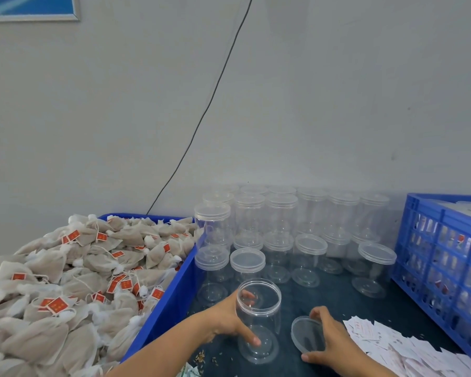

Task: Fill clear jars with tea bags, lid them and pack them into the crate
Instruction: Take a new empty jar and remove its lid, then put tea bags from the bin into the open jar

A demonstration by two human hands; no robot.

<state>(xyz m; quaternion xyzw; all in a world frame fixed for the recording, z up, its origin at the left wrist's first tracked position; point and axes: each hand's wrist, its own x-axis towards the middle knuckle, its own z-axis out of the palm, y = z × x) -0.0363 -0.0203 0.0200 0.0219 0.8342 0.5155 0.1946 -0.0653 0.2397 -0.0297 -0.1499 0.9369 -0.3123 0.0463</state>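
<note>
clear open jar (258, 319) gripped by left hand (229, 319), right hand (331, 342) pinching its lid (306, 334) beside paper slips (397, 346).

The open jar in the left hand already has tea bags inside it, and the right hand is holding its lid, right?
Not quite. The head view shows the open jar is empty; the tea bags are all in the blue bin. The rest is right: the left hand holds the jar and the right hand holds the lid.

Clear, glossy plastic jars (259, 319) and lids (307, 334); soft, matt mesh tea bags (65, 268) with red paper tags; smooth blue plastic bin (172, 297) and crate (443, 254); dark matt desk (337, 297).
</note>
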